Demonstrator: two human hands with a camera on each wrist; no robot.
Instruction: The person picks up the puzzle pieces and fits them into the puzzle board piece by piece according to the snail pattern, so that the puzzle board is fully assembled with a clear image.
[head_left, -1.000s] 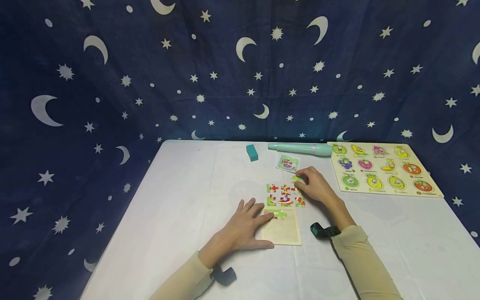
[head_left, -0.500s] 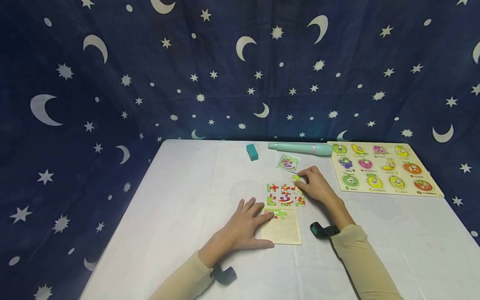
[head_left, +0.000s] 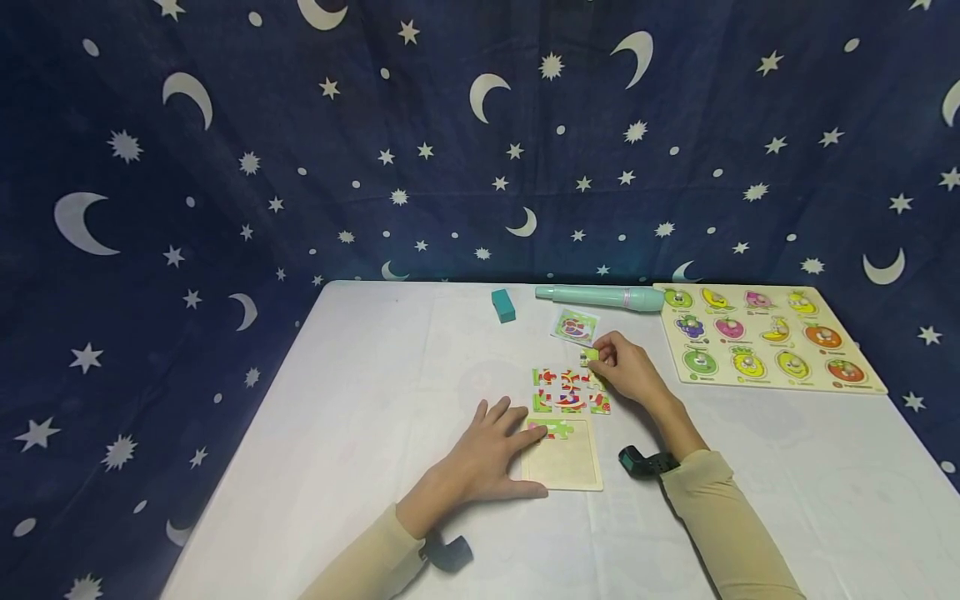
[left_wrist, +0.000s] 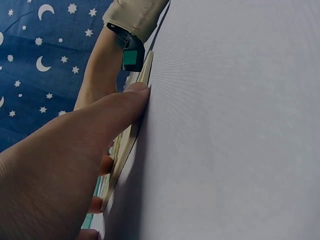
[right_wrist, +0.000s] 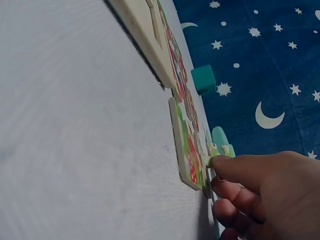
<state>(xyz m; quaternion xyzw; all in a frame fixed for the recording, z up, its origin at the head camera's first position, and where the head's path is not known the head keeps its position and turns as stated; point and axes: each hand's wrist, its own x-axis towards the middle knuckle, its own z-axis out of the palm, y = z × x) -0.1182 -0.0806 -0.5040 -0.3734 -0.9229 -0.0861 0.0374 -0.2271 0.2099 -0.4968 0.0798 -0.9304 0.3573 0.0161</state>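
Observation:
My left hand (head_left: 483, 454) rests on the left part of a small square wooden puzzle tray (head_left: 566, 467), fingers spread. Its index finger touches a strip of green and pink jigsaw pieces (head_left: 558, 428) along the tray's far side. In the left wrist view, the thumb (left_wrist: 122, 107) lies at the tray's near edge. My right hand (head_left: 630, 369) pinches a green jigsaw piece (head_left: 587, 357) between thumb and fingers. This piece is partly hidden by the fingertips in the right wrist view. Several loose red, white and green jigsaw pieces (head_left: 570, 381) lie in rows beyond the tray.
A small picture card (head_left: 575, 326) lies behind the loose pieces. Farther back are a teal block (head_left: 503, 306) and a mint-green stick-like object (head_left: 600, 297). At right lies a wooden fruit puzzle board (head_left: 723, 350). A starry blue curtain (head_left: 450, 108) hangs behind the white table (head_left: 390, 375).
The green piece and the right fingertips have shifted very slightly left. The left hand, tray and loose pieces stay where they were.

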